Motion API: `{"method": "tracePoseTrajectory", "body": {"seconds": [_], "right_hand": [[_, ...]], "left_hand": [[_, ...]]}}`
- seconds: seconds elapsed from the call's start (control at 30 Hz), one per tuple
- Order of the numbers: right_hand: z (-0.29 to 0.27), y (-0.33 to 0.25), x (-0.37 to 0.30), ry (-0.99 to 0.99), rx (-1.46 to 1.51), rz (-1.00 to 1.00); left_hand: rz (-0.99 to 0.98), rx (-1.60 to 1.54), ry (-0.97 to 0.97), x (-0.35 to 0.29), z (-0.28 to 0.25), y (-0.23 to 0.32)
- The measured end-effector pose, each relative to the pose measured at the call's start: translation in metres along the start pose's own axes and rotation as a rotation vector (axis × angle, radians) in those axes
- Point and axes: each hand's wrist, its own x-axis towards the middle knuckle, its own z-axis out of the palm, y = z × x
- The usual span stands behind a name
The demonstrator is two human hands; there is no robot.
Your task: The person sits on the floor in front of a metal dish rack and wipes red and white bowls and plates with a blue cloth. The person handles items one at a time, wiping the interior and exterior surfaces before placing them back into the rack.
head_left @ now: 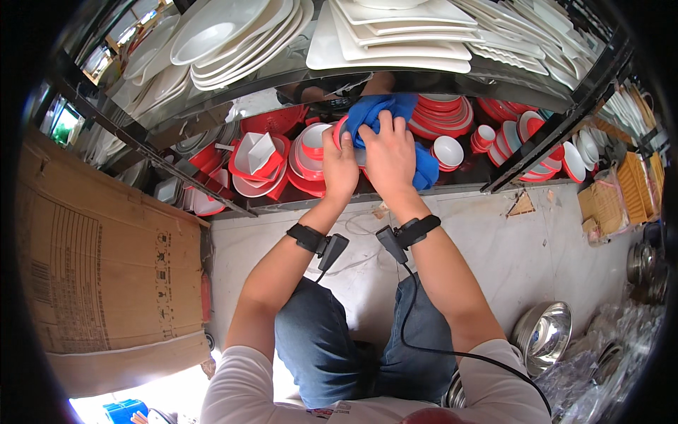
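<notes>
At the lower shelf, my right hand [390,152] presses a crumpled blue cloth [385,107] with its fingers bent over it. Part of the cloth hangs down beside the wrist. My left hand [340,168] is closed on the edge of a red-rimmed dish [340,131], mostly hidden by the cloth and hands. Left of it stands a stack of red and white bowls [312,141]. Farther left, square red and white bowls [256,157] sit stacked on plates. Small round bowls [448,151] are just right of the cloth, with red-rimmed plates [441,116] stacked behind.
Above, the black shelf edge [438,81] carries white oval plates [219,35] and square white plates [395,53]. A large cardboard box [120,268] stands at the left. Steel bowls [542,336] and clear plastic wrap [607,360] lie at the right on the pale floor [508,268].
</notes>
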Motion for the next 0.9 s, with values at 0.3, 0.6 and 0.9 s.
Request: {"method": "tracePoseTrajectory", "body": {"seconds": [0.3, 0.6, 0.9], "right_hand": [[-0.009, 0.013, -0.006, -0.363, 0.187, -0.009], [-0.015, 0.090, 0.004, -0.254, 0.070, 0.628], [0.003, 0.093, -0.001, -0.403, 0.122, 0.608]], "left_hand": [[-0.088, 0.163, -0.100, 0.005, -0.015, -0.006], [-0.434, -0.153, 0.200, 0.038, -0.031, -0.030], [-0.539, -0.206, 0.203, 0.061, -0.062, -0.083]]}}
